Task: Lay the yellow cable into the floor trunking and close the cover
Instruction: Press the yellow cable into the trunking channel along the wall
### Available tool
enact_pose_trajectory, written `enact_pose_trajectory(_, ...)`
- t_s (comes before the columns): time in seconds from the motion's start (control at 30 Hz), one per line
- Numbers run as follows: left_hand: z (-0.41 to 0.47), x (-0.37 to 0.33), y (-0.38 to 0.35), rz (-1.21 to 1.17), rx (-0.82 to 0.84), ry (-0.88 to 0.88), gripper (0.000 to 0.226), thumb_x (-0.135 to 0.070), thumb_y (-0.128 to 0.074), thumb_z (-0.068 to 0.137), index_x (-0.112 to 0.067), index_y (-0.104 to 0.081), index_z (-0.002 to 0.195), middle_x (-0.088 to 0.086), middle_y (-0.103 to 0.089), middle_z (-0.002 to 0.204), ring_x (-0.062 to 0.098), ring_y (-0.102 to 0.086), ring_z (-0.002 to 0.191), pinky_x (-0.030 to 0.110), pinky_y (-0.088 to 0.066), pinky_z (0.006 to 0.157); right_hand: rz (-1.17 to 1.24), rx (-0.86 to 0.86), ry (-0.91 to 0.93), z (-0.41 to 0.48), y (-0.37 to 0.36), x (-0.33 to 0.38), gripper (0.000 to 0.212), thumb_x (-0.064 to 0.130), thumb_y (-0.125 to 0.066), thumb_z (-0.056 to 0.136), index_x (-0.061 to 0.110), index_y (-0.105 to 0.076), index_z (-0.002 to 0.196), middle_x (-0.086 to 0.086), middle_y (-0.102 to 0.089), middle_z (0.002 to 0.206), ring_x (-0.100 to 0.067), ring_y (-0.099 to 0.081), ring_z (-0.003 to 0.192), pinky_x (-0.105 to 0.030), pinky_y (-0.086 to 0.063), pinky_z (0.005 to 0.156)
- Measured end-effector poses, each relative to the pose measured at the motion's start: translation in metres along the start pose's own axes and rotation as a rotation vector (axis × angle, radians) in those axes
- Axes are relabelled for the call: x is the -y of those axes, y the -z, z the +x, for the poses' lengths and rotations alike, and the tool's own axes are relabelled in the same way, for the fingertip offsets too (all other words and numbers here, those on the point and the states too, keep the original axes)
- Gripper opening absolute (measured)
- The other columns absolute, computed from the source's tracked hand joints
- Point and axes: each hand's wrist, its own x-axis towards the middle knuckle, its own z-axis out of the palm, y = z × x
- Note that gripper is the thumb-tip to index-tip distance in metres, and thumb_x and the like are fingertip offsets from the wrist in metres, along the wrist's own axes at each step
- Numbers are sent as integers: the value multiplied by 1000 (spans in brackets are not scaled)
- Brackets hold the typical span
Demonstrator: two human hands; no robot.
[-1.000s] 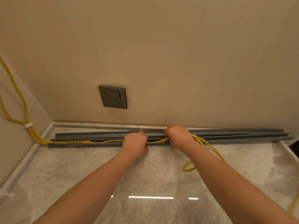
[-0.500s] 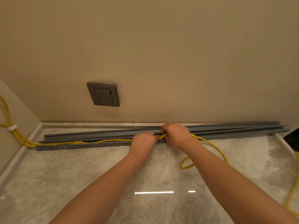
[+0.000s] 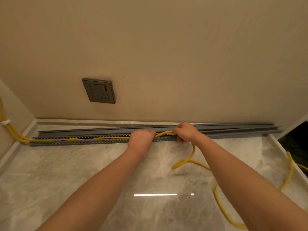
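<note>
1. The yellow cable lies in the trunking from the left of the frame to the centre, where my hands are.
2. My left hand is curled round the cable and holds it down in the channel. My right hand pinches it just to the right, where it arches up.
3. Right of my hands the trunking shows no cable; the rest loops over the floor at lower right.
4. The cover lies behind the trunking, not fitted. I judge the laying about half done.
</note>
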Motion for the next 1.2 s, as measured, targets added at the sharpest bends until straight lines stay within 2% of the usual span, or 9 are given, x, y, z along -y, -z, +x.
enact_pose_trajectory(0.13, 2, -12, 4, 55, 20, 55, 20, -9, -56, 89, -16, -59, 107, 5, -66, 98, 29, -65, 88, 31, -41, 61, 11, 55, 43, 10, 10, 3, 14, 14, -60, 84, 9, -67, 73, -6, -65, 59, -17, -49, 47, -25, -40, 45)
enact_pose_trajectory(0.2, 3, -17, 5, 77, 28, 87, 22, -8, -56, 89, -16, -63, 108, 5, -66, 101, 30, -66, 90, 32, -47, 65, -222, 7, 175, 15, 13, 8, 9, 20, -62, 81, 17, -67, 75, -3, -68, 69, -22, -61, 64, -30, -47, 57)
enact_pose_trajectory(0.27, 3, -21, 5, 87, 31, 111, 25, -7, -56, 89, -17, -65, 111, 6, -65, 103, 31, -67, 91, 32, -50, 69, -498, -56, 319, 16, 15, 11, 5, 25, -60, 82, 25, -62, 77, 1, -67, 83, -24, -63, 83, -29, -44, 65)
enact_pose_trajectory(0.43, 5, -29, 5, 116, 52, 163, 26, -6, -57, 87, -16, -66, 109, 6, -62, 108, 30, -68, 92, 31, -49, 68, -820, -61, 576, 23, 11, -5, 11, 22, -52, 85, 24, -63, 90, -2, -69, 99, -29, -63, 94, -29, -40, 66)
enact_pose_trajectory(0.53, 5, -37, 4, 97, 28, 167, 24, -8, -55, 88, -17, -67, 106, 5, -60, 107, 29, -67, 90, 29, -43, 62, -822, -61, 617, 29, 7, -13, 11, 21, -52, 85, 24, -62, 90, -3, -69, 100, -30, -63, 96, -29, -38, 67)
enact_pose_trajectory(0.83, 15, -80, -6, -82, -97, 161, 34, -23, -46, 94, -28, -60, 125, 0, -61, 111, 23, -61, 104, 34, -49, 73, -605, -67, 632, 38, 7, -36, 10, 30, -55, 87, 27, -63, 92, -1, -71, 98, -28, -64, 94, -29, -37, 65)
enact_pose_trajectory(1.0, 21, -79, -3, -135, -85, 238, 27, -24, -55, 92, -30, -66, 116, -2, -65, 109, 23, -64, 100, 33, -51, 74, -524, -84, 621, 34, 4, -47, 12, 35, -55, 89, 28, -62, 95, 1, -70, 100, -25, -63, 95, -29, -37, 65)
enact_pose_trajectory(1.1, 27, -81, 2, -114, -36, 254, 25, -21, -57, 90, -28, -68, 112, 1, -66, 110, 26, -65, 100, 34, -50, 74, -510, -23, 513, 32, 10, -41, 11, 31, -57, 83, 26, -60, 92, -1, -69, 95, -26, -63, 92, -29, -37, 64)
enact_pose_trajectory(1.2, 32, -82, 4, -94, 8, 272, 25, -17, -58, 90, -25, -68, 111, 3, -67, 113, 28, -64, 103, 34, -51, 78, -512, 162, 308, 31, 27, -33, 6, 23, -61, 74, 19, -63, 79, -2, -69, 72, -23, -68, 70, -27, -47, 58)
